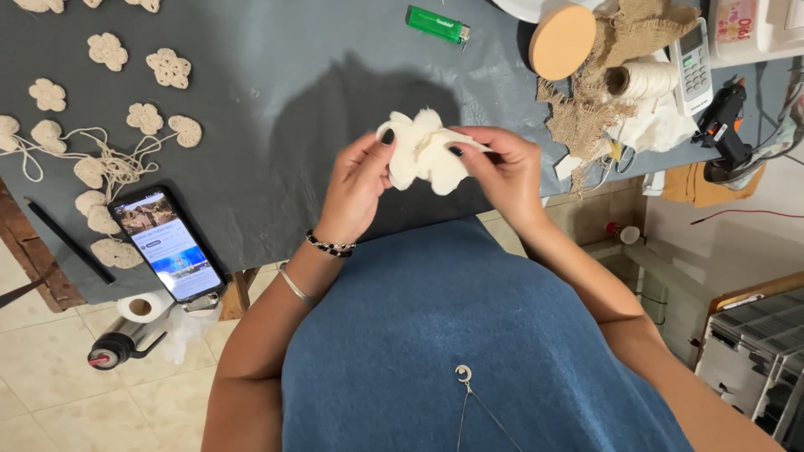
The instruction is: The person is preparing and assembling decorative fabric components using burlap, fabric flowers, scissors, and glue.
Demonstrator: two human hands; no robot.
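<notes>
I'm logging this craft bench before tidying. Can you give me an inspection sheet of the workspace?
Surface: dark grey cloth-covered table.
Job's things: cream flower-shaped fabric piece, held by both hands.
Clutter: cream crocheted flowers, green lighter, black smartphone, round cork disc, burlap scraps, twine spool, black glue gun.
Grips: left hand and right hand pinch the piece.
Cables: red wire.
Surroundings: beige tiled floor.
</notes>
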